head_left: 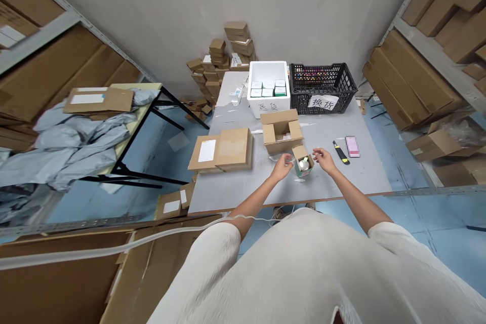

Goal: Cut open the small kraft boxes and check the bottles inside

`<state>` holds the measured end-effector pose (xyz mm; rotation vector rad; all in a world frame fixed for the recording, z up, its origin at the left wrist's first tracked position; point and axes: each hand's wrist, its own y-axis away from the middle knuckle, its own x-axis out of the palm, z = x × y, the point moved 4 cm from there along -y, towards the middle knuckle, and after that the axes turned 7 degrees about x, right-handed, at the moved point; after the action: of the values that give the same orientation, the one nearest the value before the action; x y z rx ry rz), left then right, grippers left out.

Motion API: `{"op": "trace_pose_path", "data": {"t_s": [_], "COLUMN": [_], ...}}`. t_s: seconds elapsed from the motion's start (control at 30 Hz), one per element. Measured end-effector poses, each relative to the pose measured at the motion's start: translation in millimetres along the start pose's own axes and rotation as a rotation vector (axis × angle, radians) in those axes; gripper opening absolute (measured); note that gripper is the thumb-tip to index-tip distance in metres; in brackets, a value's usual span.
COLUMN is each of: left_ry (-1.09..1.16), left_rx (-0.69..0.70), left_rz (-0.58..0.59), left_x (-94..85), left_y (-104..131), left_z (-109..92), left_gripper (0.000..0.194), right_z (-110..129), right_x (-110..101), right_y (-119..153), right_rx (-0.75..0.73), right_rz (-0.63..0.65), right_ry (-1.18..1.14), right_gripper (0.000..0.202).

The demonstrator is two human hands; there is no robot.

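A small green carton stands on the table with its top flaps up, and a round, pale-lidded item shows inside it. Close by its left side is my left hand, fingers loosely bent and apart, holding nothing that I can see. On the other side my right hand hovers with its fingers apart, also holding nothing. Just behind the carton is an open cardboard box with something white at its bottom.
A white foam box holding several green-and-white cartons and a black crate stand at the back. A utility knife and a phone lie right. Flat cardboard boxes lie left. A white cable crosses the foreground.
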<state>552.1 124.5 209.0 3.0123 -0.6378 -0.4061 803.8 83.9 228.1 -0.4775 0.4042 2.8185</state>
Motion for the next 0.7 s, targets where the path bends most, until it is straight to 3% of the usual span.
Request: {"op": "trace_pose_path", "data": {"t_s": [0.1,0.23,0.47,0.7], "left_ry": [-0.014,-0.015,-0.139,-0.183], "left_rx": [-0.101,-0.155,0.008,0.140], "left_rz": [-0.067,-0.049,0.055,0.019], "left_x": [-0.3,10.3,31.0,26.5], "left_y": [-5,-11,-14,-16], "left_z": [6,7,2,0], "left_gripper": [0.041,0.043,0.046,0.035], "right_z": [-13,-25,-38,-32], "right_x": [2,9,20,14], "right_y": [-7,-11,-14,-9], "right_rx": [0.087,0.093,0.089,0.061], "right_rz": [0.064,0.067,0.119,0.119], "right_ry": [-0.039,-0.030,-0.071,-0.124], "right_gripper": [0.037,0.043,0.051,0.044]}}
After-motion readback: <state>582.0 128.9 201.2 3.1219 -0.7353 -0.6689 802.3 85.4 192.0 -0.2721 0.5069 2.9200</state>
